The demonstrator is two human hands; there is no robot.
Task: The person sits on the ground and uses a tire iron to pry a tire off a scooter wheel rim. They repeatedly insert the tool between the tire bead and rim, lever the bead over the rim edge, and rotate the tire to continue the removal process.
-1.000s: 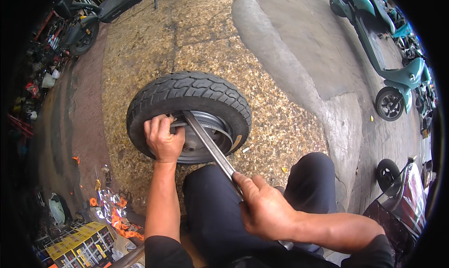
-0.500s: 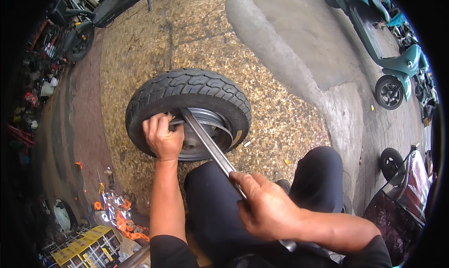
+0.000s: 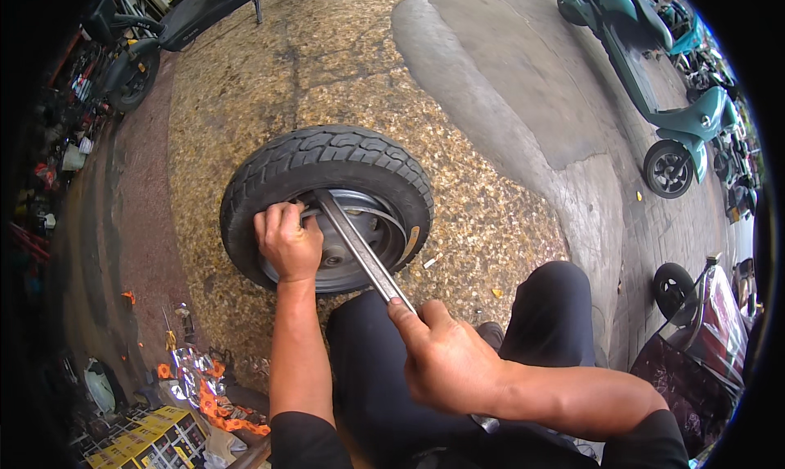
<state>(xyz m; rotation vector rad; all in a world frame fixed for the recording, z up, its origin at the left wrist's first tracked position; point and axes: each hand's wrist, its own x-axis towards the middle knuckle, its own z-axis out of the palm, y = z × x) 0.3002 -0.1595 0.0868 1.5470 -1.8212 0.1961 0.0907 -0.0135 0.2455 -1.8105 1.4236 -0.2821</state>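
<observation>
"Where's the wheel from your end?"

"On my feed, the black rubber tyre with chunky tread (image 3: 327, 146), fitted around a silver-grey metal rim (image 3: 334, 260), sits just in front of the knees in dark trousers (image 3: 548, 314). It's tilted, so I look into the hub."

"And the hands?"

"I have the left hand (image 3: 290, 242) right on the wheel, at the left of the rim opening, fingers bent in at the tyre's inner edge. The fingertips are hidden, so I can't tell what they grip. The right hand (image 3: 450, 359) is apart from the wheel, below and to the right, wrapped firmly around a long, flat silver metal bar (image 3: 360, 252). I follow that bar up and leftward across the rim to the tyre's upper inner edge, just beside the left hand; its tip is out of my sight."

"What's underneath?"

"Speckled tan-brown ground (image 3: 343, 85). I see smooth grey concrete (image 3: 499, 68) to the right and a reddish-brown strip (image 3: 147, 224) to the left."

"Anything around?"

"A teal scooter (image 3: 625, 72) at upper right, a black scooter (image 3: 213, 7) at upper left. Near the lower left, I make out crumpled orange-and-silver wrapping (image 3: 208, 387) above yellow-topped boxes (image 3: 147, 440)."
</observation>
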